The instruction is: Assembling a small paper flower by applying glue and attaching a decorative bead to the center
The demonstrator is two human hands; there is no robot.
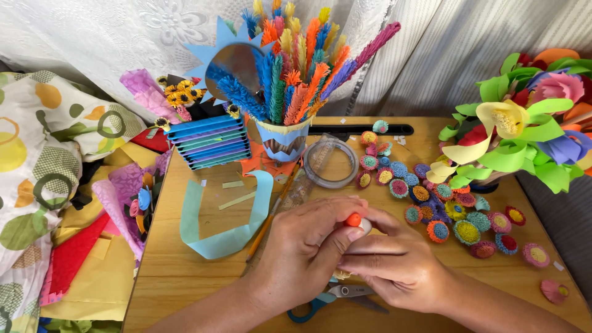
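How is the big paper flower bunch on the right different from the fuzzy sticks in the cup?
The flower bunch has wide, curly petals and green leaves; the fuzzy sticks are thin, fringed spikes. The bunch spreads sideways at the table's right edge; the sticks stand upright in a cup at the back. The bunch's holder is mostly hidden; the sticks' cup shows clearly. Both are colourful and look like paper.

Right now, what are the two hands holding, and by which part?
Both hands clasp a small white bottle with an orange tip. The fingers wrap its body, which is mostly hidden; only the top shows.
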